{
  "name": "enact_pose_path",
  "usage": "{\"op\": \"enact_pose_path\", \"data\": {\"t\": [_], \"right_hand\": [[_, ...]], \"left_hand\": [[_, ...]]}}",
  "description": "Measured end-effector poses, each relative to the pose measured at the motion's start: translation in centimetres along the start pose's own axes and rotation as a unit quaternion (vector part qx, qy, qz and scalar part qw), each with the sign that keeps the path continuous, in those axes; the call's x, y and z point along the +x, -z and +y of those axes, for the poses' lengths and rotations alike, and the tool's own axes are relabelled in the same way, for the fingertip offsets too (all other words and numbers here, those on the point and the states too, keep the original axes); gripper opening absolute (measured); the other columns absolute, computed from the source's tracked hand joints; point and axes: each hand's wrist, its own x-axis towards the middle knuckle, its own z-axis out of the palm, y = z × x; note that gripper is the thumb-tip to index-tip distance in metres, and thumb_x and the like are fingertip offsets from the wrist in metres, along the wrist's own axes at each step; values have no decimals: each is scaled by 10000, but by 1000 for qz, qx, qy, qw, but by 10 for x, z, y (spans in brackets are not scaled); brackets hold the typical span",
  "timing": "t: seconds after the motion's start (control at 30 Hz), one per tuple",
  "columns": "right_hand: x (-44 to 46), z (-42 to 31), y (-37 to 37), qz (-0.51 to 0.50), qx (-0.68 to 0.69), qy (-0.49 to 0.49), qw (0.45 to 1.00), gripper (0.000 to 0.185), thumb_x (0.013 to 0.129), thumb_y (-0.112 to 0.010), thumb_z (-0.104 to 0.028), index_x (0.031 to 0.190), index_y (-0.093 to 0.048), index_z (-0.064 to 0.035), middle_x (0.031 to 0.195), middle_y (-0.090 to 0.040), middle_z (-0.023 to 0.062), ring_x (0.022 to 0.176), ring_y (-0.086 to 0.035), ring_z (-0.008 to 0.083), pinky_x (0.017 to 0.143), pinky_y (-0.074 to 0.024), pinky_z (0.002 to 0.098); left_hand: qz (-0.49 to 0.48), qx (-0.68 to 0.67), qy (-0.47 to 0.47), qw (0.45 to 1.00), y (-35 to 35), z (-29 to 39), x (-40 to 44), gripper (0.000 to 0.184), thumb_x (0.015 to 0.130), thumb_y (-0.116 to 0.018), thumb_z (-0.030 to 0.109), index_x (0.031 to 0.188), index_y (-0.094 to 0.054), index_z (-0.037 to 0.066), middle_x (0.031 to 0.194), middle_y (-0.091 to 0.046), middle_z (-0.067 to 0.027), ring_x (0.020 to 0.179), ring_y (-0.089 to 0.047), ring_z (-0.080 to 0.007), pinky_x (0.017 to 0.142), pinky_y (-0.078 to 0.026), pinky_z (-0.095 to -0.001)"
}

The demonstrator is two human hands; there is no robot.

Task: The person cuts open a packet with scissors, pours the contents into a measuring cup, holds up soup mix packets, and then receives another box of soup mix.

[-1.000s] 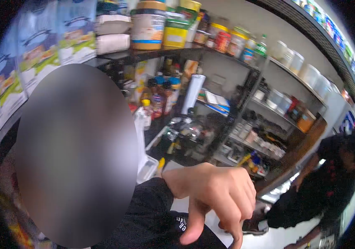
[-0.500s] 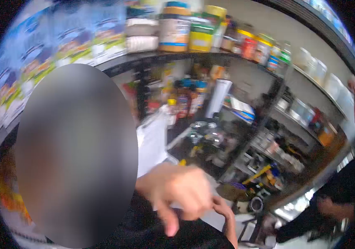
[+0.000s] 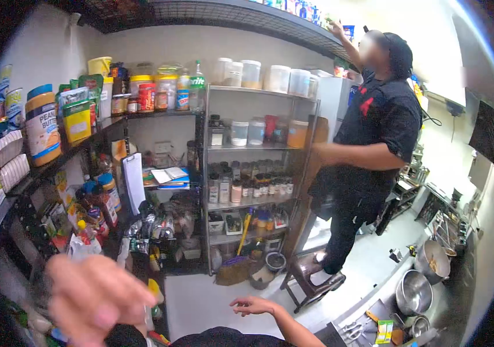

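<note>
My left hand (image 3: pixel 96 298) is large and smeared by motion at the lower left, in front of the shelf. Its fingers look bent, and nothing shows in them. My right hand (image 3: pixel 252 305) reaches over the pale floor (image 3: pixel 192 295) at bottom centre, fingers stretched and apart, holding nothing. Nearest to my left hand are bottles and jars (image 3: pixel 108 191) on the lower left shelf. Above them stand a peanut butter jar (image 3: pixel 43 127) and a yellow-labelled tub (image 3: pixel 78 121). A broom (image 3: pixel 234 272) with a yellow handle leans beyond my right hand.
A person (image 3: pixel 374 121) in dark clothes stands on a brown stool (image 3: pixel 310 283), one hand at the high shelf (image 3: pixel 270 17). A metal rack (image 3: pixel 252 147) holds several containers. Steel bowls (image 3: pixel 414 292) lie at the lower right. A clipboard (image 3: pixel 133 184) leans by the corner shelf.
My view has swung right, away from the blurred oval and blue cartons. My left hand now appears farther left. The rack and the person on the stool show fully.
</note>
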Motion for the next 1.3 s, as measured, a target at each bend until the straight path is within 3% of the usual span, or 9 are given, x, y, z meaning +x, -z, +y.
{"op": "enact_pose_path", "data": {"t": [0.1,0.27,0.77,1.3], "right_hand": [[-21,21,-3,21,33,-18,999,479,901,-553,-410,1267,-488,-108,987,-613,44,781,-587,123,725,-487,267],[-40,41,-13,44,90,-43,994,465,906,-552,-396,1264,-493,-105,1004,-615,48,795,-589,119,732,-486,263],[-77,40,-17,78,83,-105,988,528,896,-547,-429,1301,-458,-102,1026,-622,75,836,-612,149,767,-485,296],[-52,40,-17,75,25,-72,994,514,891,-548,-445,1270,-495,-101,1022,-637,94,810,-637,161,749,-488,305]], "left_hand": [[-69,38,-102,992,9,7,30,363,804,-689,270,1025,-622,-10,1025,-566,-253,806,-629,-292,667,-565,-415],[-142,96,-159,972,16,22,43,353,821,-647,280,1036,-607,3,993,-555,-226,781,-614,-271,652,-555,-395],[-229,257,-213,914,27,27,50,334,874,-522,309,1070,-562,41,895,-520,-144,706,-568,-209,608,-525,-335],[-262,331,-267,866,22,39,53,335,930,-389,339,1106,-514,83,791,-483,-56,627,-520,-143,561,-493,-270]]}}
